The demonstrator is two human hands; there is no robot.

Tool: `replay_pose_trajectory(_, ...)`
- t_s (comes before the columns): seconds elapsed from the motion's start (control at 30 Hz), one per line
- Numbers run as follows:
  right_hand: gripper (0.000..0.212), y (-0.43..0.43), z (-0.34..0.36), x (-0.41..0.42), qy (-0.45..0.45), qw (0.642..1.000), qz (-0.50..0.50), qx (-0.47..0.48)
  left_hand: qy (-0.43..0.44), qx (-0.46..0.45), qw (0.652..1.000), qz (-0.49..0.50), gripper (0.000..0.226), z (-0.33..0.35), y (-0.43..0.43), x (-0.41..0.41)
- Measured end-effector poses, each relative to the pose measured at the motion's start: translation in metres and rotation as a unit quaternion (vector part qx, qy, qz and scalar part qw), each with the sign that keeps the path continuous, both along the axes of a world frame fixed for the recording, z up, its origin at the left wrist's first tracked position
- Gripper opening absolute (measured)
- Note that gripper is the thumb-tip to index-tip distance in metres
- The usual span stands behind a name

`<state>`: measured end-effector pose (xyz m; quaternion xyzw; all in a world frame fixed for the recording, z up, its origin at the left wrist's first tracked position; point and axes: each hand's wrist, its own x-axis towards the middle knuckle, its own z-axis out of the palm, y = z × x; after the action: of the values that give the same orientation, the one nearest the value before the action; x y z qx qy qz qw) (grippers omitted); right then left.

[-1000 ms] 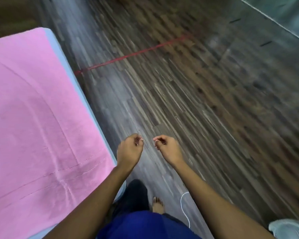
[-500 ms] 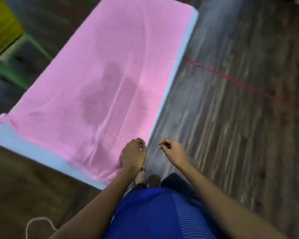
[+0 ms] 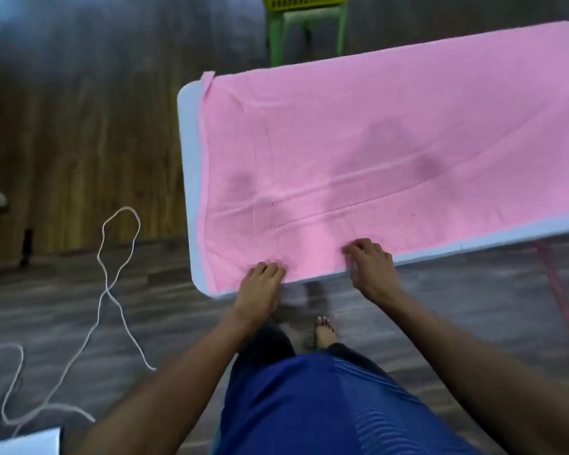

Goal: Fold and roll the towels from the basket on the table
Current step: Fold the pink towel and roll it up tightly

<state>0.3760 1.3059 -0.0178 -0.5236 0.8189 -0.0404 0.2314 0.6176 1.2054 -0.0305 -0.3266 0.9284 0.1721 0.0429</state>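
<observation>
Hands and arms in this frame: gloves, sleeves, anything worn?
No gloves on left hand or right hand; no rings, watch or bands visible. No sleeves in view. A blue garment with faint stripes covers the waist.

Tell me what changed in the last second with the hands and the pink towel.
Both hands came forward from over the floor, where they held nothing, onto the near edge of the pink towel: the left hand and right hand now pinch it with curled fingers. The towel stays spread flat over the table.
</observation>
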Motion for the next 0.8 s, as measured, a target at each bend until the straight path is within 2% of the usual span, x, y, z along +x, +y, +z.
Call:
replay_pose_trajectory(0.1, 0.06, 0.002, 0.002, -0.021, 0.026, 0.997, 0.067, 0.011, 0.019, -0.001, 0.998, 0.055, 0.028, 0.004, 0.014, 0.001)
replay_pose_trajectory(0.17, 0.06, 0.003, 0.004, -0.033, 0.033, 0.995, 0.091, 0.012, 0.015, 0.019, 0.998, 0.062, 0.027, 0.007, 0.023, 0.002)
replay_pose_trajectory(0.37, 0.025, 0.024, -0.005, -0.044, 0.04, 0.992, 0.108, -0.045, -0.004, 0.014, 0.996, 0.091, 0.026, 0.007, 0.037, 0.008)
replay_pose_trajectory(0.47, 0.021, 0.035, -0.007, -0.037, 0.008, 0.995, 0.085, -0.057, -0.014, -0.022, 0.993, 0.115, 0.036, 0.008, 0.04, 0.0)
replay_pose_trajectory(0.67, 0.023, 0.041, 0.002, -0.033, -0.01, 0.998, 0.044, -0.048, 0.033, 0.015, 0.999, 0.028, 0.064, 0.013, 0.067, -0.081)
replay_pose_trajectory(0.7, 0.024, 0.042, 0.004, -0.033, -0.011, 0.998, 0.041, -0.051, 0.042, 0.02, 0.999, 0.03, 0.062, 0.014, 0.072, -0.095)
replay_pose_trajectory(0.8, 0.025, 0.044, 0.009, -0.037, -0.012, 0.997, 0.031, -0.065, 0.065, 0.031, 0.996, 0.056, 0.035, 0.013, 0.077, -0.12)
